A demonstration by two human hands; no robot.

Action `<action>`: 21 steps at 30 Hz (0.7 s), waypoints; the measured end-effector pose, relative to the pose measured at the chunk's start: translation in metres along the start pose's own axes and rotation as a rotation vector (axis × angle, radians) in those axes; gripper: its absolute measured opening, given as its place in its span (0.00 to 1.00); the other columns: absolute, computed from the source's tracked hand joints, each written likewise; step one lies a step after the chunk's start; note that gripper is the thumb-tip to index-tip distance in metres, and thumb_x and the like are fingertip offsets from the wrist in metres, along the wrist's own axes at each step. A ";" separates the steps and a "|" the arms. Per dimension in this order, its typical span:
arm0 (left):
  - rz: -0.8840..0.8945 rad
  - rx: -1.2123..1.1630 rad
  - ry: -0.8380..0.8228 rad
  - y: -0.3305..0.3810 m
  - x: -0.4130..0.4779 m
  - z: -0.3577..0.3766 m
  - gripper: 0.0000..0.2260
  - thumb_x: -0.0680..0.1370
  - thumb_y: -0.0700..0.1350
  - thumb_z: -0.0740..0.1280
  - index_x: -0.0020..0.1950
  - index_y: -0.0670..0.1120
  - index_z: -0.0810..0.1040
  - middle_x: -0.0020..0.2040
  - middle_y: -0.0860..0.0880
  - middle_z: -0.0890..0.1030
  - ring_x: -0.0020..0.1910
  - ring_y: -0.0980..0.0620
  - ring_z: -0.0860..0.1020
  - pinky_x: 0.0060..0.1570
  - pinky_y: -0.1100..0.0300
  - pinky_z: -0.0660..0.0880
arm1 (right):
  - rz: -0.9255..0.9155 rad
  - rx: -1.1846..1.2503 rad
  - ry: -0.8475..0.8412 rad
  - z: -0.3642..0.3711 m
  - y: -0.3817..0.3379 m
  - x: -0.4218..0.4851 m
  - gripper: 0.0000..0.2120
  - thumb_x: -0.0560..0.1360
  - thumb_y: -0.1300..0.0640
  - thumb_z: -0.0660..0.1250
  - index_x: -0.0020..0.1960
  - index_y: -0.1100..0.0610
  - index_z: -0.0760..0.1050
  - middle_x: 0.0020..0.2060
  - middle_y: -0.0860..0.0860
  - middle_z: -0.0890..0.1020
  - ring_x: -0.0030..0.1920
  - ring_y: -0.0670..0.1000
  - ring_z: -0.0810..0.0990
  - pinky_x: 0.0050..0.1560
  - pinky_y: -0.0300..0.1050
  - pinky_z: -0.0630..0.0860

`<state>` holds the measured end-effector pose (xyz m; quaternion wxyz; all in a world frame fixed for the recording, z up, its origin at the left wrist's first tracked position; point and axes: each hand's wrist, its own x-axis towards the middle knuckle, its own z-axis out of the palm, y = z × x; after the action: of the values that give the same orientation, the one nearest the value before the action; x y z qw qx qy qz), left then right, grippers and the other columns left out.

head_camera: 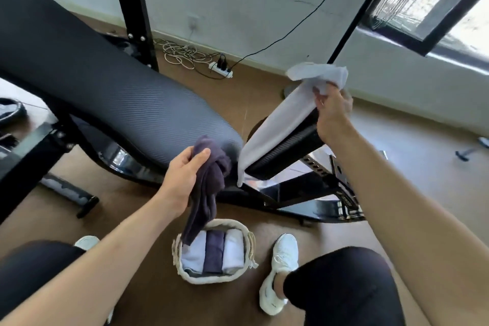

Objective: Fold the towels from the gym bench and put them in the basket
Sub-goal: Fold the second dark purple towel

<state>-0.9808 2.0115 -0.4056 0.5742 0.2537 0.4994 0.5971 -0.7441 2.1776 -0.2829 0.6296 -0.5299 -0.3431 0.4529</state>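
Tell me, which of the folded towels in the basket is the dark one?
The middle one: the dark purple folded towel in the basket sits between two pale folded towels, one to its left and one to its right.

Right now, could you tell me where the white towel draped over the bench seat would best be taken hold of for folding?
Probably by its free lower corner, taken from the left side. The right hand already pinches the white towel at its bunched top end, and the cloth hangs stretched down the seat pad to that corner. The left hand holds the dark towel, so that must go down first.
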 end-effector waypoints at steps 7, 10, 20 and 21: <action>0.001 0.067 -0.031 0.020 -0.023 0.036 0.07 0.83 0.44 0.66 0.57 0.45 0.81 0.50 0.45 0.87 0.52 0.48 0.84 0.53 0.54 0.79 | 0.071 -0.108 0.088 -0.076 -0.024 0.022 0.11 0.79 0.55 0.66 0.61 0.51 0.78 0.51 0.48 0.82 0.44 0.47 0.80 0.40 0.40 0.77; 0.011 0.082 -0.032 0.024 -0.033 0.044 0.06 0.83 0.44 0.66 0.55 0.46 0.82 0.51 0.44 0.86 0.53 0.47 0.84 0.58 0.50 0.78 | 0.342 -0.202 -0.049 -0.110 0.005 0.024 0.17 0.79 0.56 0.64 0.67 0.56 0.72 0.57 0.57 0.80 0.41 0.50 0.82 0.38 0.43 0.78; 0.014 0.126 -0.193 0.025 -0.079 0.033 0.07 0.79 0.43 0.70 0.55 0.42 0.82 0.46 0.44 0.85 0.49 0.45 0.82 0.50 0.55 0.79 | 0.322 -0.181 -0.505 -0.109 0.044 -0.128 0.12 0.81 0.56 0.69 0.63 0.56 0.78 0.60 0.59 0.84 0.52 0.54 0.83 0.50 0.46 0.79; 0.018 0.139 -0.244 0.024 -0.084 0.031 0.10 0.76 0.43 0.72 0.56 0.42 0.82 0.47 0.44 0.86 0.48 0.47 0.82 0.49 0.57 0.80 | 0.249 -0.203 -0.595 -0.105 0.048 -0.149 0.14 0.79 0.57 0.70 0.65 0.55 0.78 0.60 0.58 0.84 0.53 0.52 0.83 0.53 0.46 0.79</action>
<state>-0.9466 1.9457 -0.3500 0.6063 0.3679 0.4637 0.5310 -0.7114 2.0026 -0.3437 0.3856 -0.4725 -0.4876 0.6247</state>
